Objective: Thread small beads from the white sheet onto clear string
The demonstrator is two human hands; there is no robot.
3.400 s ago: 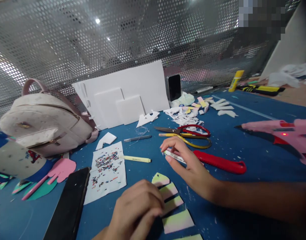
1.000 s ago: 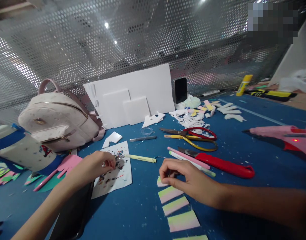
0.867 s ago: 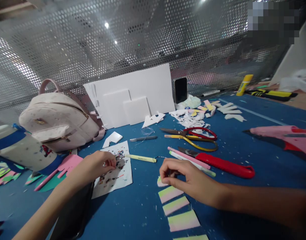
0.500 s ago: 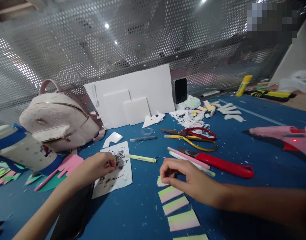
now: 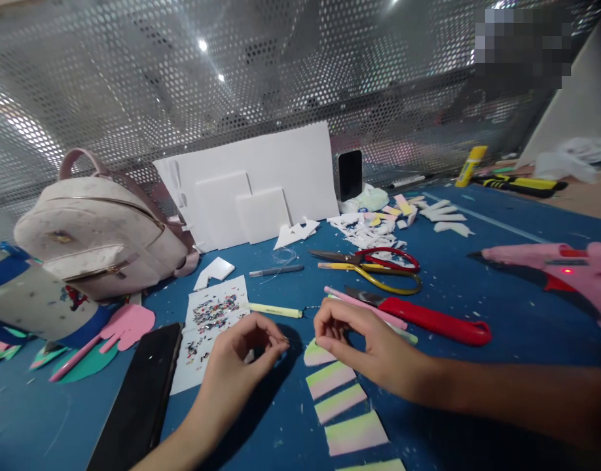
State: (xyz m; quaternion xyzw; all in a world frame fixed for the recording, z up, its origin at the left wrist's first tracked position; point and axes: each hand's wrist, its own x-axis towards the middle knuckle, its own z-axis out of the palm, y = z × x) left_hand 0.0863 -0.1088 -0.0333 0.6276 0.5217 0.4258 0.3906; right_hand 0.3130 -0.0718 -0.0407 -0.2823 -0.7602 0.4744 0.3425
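Note:
My left hand (image 5: 249, 350) is closed in a pinch over the blue table, right of a white paper (image 5: 182, 373) strewn with tiny mixed beads (image 5: 217, 311). Whatever sits between its fingertips is too small to name. Facing it, my right hand (image 5: 366, 340) is also pinched, above pale green and pink foam strips (image 5: 357, 433). A short beaded thread (image 5: 311, 307) runs from behind its fingers toward a yellow pen (image 5: 275, 310); the fingertips' hold on it is partly hidden.
Red-handled scissors (image 5: 389, 261), a red cutter (image 5: 435, 320) and a pink glue gun (image 5: 550, 261) lie to the right. A black phone (image 5: 138, 399), a cream backpack (image 5: 99, 235) and a tumbler (image 5: 35, 294) are at left. White foam boards (image 5: 281, 163) stand behind.
My left hand has moved right, from over the beads on the paper to near my right hand. My right hand keeps its pinch almost in place. The view has shifted slightly.

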